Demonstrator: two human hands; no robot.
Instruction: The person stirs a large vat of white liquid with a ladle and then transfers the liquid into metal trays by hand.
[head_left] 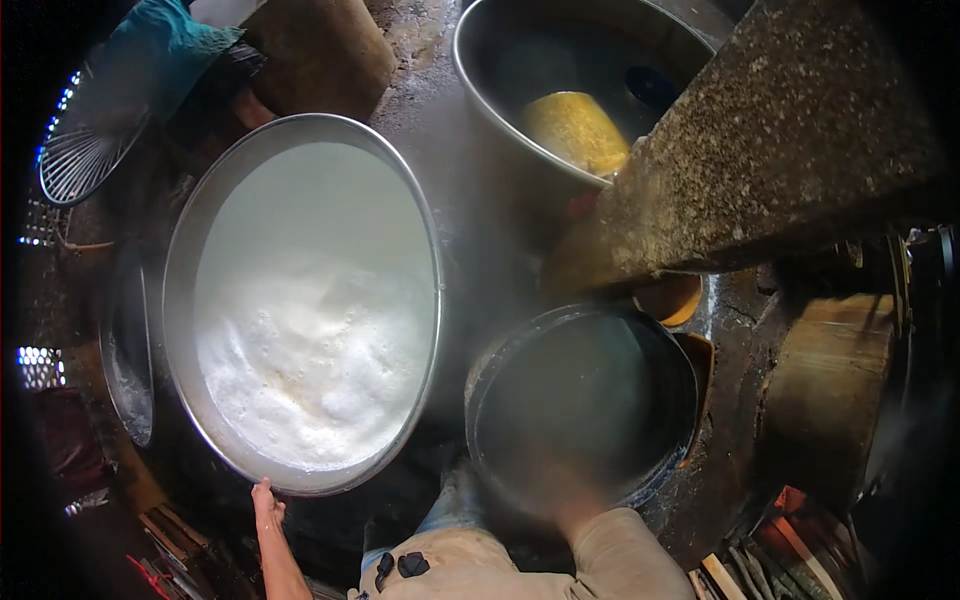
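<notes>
At the left of the frame we see a wire-ribbed round guard point(85, 165) at the edge, and then, filling the left centre, the large metal basin point(184, 270) of white frothy liquid point(310, 370). Our left hand point(268, 507) grasps its lower rim from outside, fingertips over the edge, probably to steady it while keeping clear of the liquid. The basin's mouth faces up at us; its oval outline has its long axis running from top to bottom of the frame, though the lens may stretch it, and the thickest froth lies toward the lower end. In the upper centre, a second metal tub point(465, 82) holds a yellow container point(573, 130), perhaps parked there within reach. At lower centre right, our right hand point(562, 482) dips into a dark round vessel point(474, 420); blur hides the fingers, so we cannot tell whether they clasp anything. Split wood point(740, 580) lies lower right, likely stacked aside to leave footing
</notes>
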